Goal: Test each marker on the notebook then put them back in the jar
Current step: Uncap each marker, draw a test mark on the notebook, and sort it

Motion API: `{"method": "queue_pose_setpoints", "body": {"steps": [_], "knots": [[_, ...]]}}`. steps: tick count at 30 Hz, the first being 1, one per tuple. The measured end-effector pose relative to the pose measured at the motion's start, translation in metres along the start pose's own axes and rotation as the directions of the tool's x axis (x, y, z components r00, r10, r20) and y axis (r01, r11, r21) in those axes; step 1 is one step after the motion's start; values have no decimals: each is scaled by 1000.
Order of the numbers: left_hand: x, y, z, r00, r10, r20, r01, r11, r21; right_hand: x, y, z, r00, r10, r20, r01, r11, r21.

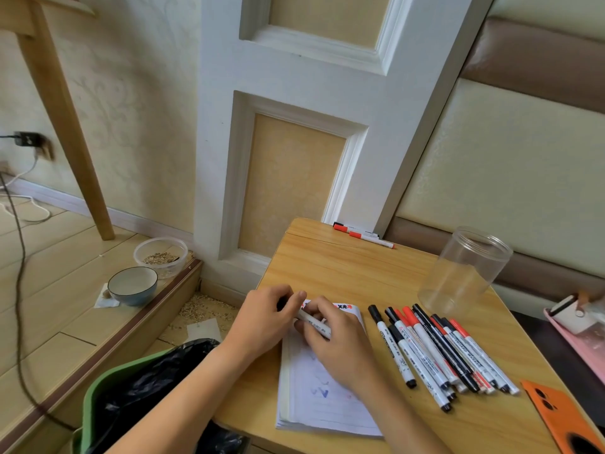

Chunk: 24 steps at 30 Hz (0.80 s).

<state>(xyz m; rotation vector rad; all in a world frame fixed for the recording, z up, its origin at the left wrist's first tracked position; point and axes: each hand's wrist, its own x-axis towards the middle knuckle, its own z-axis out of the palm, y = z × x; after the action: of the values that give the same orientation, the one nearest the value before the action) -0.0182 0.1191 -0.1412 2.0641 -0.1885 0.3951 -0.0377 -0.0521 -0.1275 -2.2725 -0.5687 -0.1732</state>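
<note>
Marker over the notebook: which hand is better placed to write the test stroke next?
Probably the right hand: it holds the marker barrel above the notebook page, while the left hand grips the cap end at the page's far corner.

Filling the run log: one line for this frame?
hands: left grips cap end, right holds marker barrel | over notebook | jar: no markers inside | pile: beside notebook
</note>
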Motion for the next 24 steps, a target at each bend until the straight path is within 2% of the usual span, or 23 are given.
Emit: {"method": "queue_pose_setpoints", "body": {"steps": [7,16,21,24], "knots": [[0,-4,6,999,37,-2,-36,994,99,1,6,1,999,-50,-16,49,997,-53],[-1,-6,5,995,90,45,-95,990,104,1,9,-1,998,-53,-34,52,998,-33],[-2,0,-8,976,157,152,-164,986,34,0,7,1,993,-82,-84,79,996,-29],[4,2,-27,933,215,288,-247,966,79,-1,8,5,988,-110,-111,96,987,-127]]}}
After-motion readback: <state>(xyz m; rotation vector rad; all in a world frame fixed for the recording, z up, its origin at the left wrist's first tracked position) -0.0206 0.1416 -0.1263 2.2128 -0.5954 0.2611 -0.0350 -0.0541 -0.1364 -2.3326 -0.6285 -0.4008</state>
